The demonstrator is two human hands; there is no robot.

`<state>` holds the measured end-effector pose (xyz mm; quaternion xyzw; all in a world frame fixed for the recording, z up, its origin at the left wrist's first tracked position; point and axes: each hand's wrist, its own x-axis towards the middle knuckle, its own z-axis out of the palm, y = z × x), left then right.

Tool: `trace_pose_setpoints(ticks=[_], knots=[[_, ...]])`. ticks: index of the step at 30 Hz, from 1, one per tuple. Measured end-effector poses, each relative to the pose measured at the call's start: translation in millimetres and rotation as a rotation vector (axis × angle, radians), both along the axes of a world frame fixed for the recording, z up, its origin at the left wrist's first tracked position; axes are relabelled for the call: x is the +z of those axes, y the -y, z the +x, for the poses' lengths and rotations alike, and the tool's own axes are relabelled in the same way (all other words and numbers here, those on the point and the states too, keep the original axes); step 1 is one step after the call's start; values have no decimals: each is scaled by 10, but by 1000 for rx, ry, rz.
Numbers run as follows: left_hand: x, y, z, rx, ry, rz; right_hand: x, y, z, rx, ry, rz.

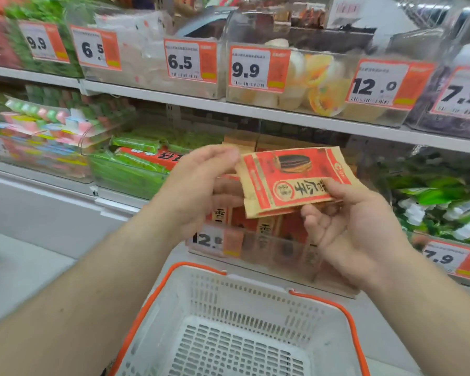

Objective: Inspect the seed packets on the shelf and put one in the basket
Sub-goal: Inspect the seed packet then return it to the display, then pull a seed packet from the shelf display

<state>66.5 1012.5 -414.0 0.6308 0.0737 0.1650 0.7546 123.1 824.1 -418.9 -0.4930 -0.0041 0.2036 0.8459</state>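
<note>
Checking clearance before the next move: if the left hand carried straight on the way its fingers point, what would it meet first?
Most likely the seed packet itself: the left hand points right, its fingertips already at the packet's left edge, while the right hand pinches the lower edge. Depth is unclear, so exact contact is uncertain.

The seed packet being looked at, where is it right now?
In the head view, the seed packet is held mid-air between the left hand and right hand, above the basket.

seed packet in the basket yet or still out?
Out. The seed packet is held above the shelf bin by the right hand and left hand; the basket shows no packet.
</note>
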Motion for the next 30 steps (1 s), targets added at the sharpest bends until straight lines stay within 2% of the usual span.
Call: trace_pose_setpoints(ticks=[2,5,8,10,13,17,21,25,30], knots=[[31,-36,175,127,45,125,99,3,123,-77,-10,56],[20,-106,407,293,53,590,236,-37,325,-165,20,61],[53,-192,598,106,-108,1230,308,-115,557,-198,133,-45],[95,-218,685,-86,-262,1466,319,-174,726,-202,240,-167],[73,-272,762,-249,-410,1482,300,-233,976,-172,390,-388],[46,-312,769,-295,-401,1515,229,-322,1229,-25,606,-732],[47,-313,751,-317,-379,1526,149,-521,1400,130,673,-1039],[21,-344,756,-324,-379,1522,151,-639,1564,255,745,-1230],[19,-348,734,-315,-373,1528,255,-642,1610,135,1033,-1341]])
